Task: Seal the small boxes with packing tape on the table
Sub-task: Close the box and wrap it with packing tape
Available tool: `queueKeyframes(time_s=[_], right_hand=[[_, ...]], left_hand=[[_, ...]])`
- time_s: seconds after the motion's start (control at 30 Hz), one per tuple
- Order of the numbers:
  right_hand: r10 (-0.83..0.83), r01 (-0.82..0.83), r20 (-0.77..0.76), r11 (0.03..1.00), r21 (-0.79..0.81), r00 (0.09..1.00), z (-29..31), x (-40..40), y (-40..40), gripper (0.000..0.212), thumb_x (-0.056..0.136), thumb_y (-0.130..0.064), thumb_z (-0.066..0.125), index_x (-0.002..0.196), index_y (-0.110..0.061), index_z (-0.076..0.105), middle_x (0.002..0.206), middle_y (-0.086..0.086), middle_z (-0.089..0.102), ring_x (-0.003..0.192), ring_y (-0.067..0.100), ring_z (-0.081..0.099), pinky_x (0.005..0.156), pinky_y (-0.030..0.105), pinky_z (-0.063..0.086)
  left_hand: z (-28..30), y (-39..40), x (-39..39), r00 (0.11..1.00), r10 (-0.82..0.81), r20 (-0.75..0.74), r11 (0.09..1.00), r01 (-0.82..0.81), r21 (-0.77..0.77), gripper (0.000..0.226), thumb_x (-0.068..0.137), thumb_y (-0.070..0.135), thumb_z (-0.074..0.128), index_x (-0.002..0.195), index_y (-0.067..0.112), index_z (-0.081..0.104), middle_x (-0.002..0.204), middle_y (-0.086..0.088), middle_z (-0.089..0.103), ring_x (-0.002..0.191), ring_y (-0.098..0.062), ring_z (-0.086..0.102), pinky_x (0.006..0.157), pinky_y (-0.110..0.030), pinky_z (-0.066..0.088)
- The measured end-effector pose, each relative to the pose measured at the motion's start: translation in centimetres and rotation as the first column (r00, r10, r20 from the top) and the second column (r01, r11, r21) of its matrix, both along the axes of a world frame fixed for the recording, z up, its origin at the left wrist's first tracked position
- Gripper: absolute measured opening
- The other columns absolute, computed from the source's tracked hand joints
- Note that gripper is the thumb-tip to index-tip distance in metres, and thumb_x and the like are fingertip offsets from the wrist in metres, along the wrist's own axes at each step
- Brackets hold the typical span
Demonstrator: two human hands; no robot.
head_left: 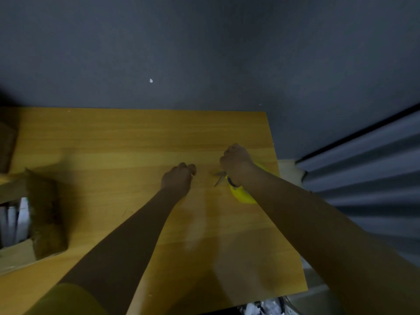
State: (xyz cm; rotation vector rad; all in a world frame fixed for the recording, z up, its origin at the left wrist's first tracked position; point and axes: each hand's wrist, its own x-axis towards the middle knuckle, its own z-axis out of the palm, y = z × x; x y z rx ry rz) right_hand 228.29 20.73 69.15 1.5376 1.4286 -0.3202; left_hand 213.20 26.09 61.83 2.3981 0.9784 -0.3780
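yellow sleeve is showing at the near left corner, both bare forearms are reaching out over the table, smooth light wood-grain laminate, rectangular. cardboard box, brown and blurred, is sitting at the left edge with a flap hanging open, pale stuff inside it too blurry to name. a second brown box is lying further back along the left edge, partly cut off. left hand is resting knuckles up mid-table, fingers curled in loosely, cannot tell if it is pinching anything. right hand is sitting just beside it near the right edge, fist clamped round yellow-handled scissors, rounded plastic handle sticking out under the wrist, thin metal blades poking out left, tips close over the wood. packing tape is not clearly showing. dark grey matte wall is running behind the far edge, corrugated ribbed metal shutter is standing off the right side.
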Motion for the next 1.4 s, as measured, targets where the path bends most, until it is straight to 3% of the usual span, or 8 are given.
queueKeyframes(time_s=[0.1,0.2,0.4,0.53,0.77,1.1,1.3,1.4], right_hand=[[0.025,-0.025,-0.030,1.000,0.002,0.999,1.0,-0.2,0.4,0.015,0.102,-0.015,0.047,0.092,-0.018,0.057,0.088,-0.003,0.052,0.088,0.017,0.052,0.086,0.032,0.034],[0.070,-0.070,-0.035,0.998,-0.003,0.997,1.7,-0.6,0.8,0.039,0.101,-0.006,0.045,0.066,-0.021,0.037,0.067,-0.002,0.036,0.058,0.015,0.032,0.071,0.031,0.033],[0.056,-0.058,-0.037,0.997,-0.050,0.998,2.2,-1.0,0.6,0.040,0.098,0.000,0.048,0.064,-0.019,0.037,0.066,-0.001,0.036,0.055,0.015,0.032,0.068,0.028,0.036],[-0.178,0.176,-0.077,0.984,-0.038,0.981,2.2,-0.6,0.1,0.035,0.099,-0.014,0.050,0.066,-0.018,0.038,0.069,0.000,0.036,0.056,0.016,0.033,0.069,0.032,0.037],[-0.674,0.652,-0.315,0.734,-0.188,0.668,2.7,0.6,-0.9,0.044,0.079,-0.053,0.073,0.077,-0.010,0.063,0.070,0.004,0.062,0.061,0.022,0.062,0.061,0.033,0.049],[-0.669,0.878,-0.618,0.474,0.074,0.413,-0.5,-1.1,-7.1,0.050,0.091,-0.038,0.062,0.050,-0.012,0.046,0.046,0.004,0.045,0.040,0.014,0.044,0.042,0.023,0.037],[-0.627,0.934,-0.692,0.254,0.253,0.358,-4.9,-5.3,-11.9,0.041,0.097,-0.042,0.051,0.087,-0.003,0.063,0.095,0.019,0.068,0.091,0.034,0.064,0.064,0.031,0.039],[-0.622,0.909,-0.663,0.299,0.290,0.417,-5.7,-6.0,-12.9,0.037,0.099,-0.035,0.049,0.110,-0.002,0.060,0.113,0.017,0.064,0.107,0.033,0.060,0.080,0.036,0.045]], left_hand=[[-0.1,0.1,-0.1,1.000,0.006,0.021,1.000,-0.006,-0.007,0.025,0.101,0.013,0.039,0.122,0.020,0.050,0.123,-0.008,0.050,0.108,-0.029,0.053,0.079,-0.040,0.048],[-0.2,0.2,-0.2,1.000,0.009,0.025,1.000,-0.008,-0.015,0.024,0.101,0.013,0.039,0.121,0.021,0.051,0.123,-0.008,0.051,0.108,-0.029,0.054,0.079,-0.040,0.048],[0.0,0.6,-1.0,0.995,0.095,-0.024,0.995,-0.095,0.001,0.028,0.098,0.007,0.040,0.124,0.014,0.048,0.123,-0.012,0.049,0.108,-0.032,0.053,0.075,-0.038,0.044],[0.0,1.4,-2.1,0.987,0.153,-0.053,0.988,-0.153,0.005,0.031,0.097,0.003,0.040,0.126,0.013,0.046,0.126,-0.013,0.048,0.110,-0.033,0.052,0.078,-0.041,0.045],[1.4,0.6,-1.6,0.992,0.122,-0.024,0.992,-0.122,-0.014,0.025,0.099,0.012,0.044,0.124,0.013,0.046,0.124,-0.012,0.048,0.108,-0.032,0.053,0.077,-0.042,0.046],[1.5,-2.0,-1.9,0.995,0.095,0.009,0.994,-0.095,-0.047,0.024,0.101,0.011,0.038,0.125,0.014,0.045,0.124,-0.011,0.047,0.103,-0.032,0.054,0.074,-0.041,0.046],[1.1,-3.5,-2.2,0.997,0.076,0.009,0.995,-0.076,-0.060,0.024,0.101,0.010,0.038,0.124,0.014,0.046,0.123,-0.011,0.048,0.100,-0.031,0.055,0.070,-0.039,0.044],[1.0,-4.0,-2.3,0.998,0.056,0.012,0.997,-0.055,-0.060,0.024,0.102,0.009,0.037,0.124,0.014,0.046,0.123,-0.011,0.047,0.095,-0.031,0.056,0.067,-0.038,0.044]])
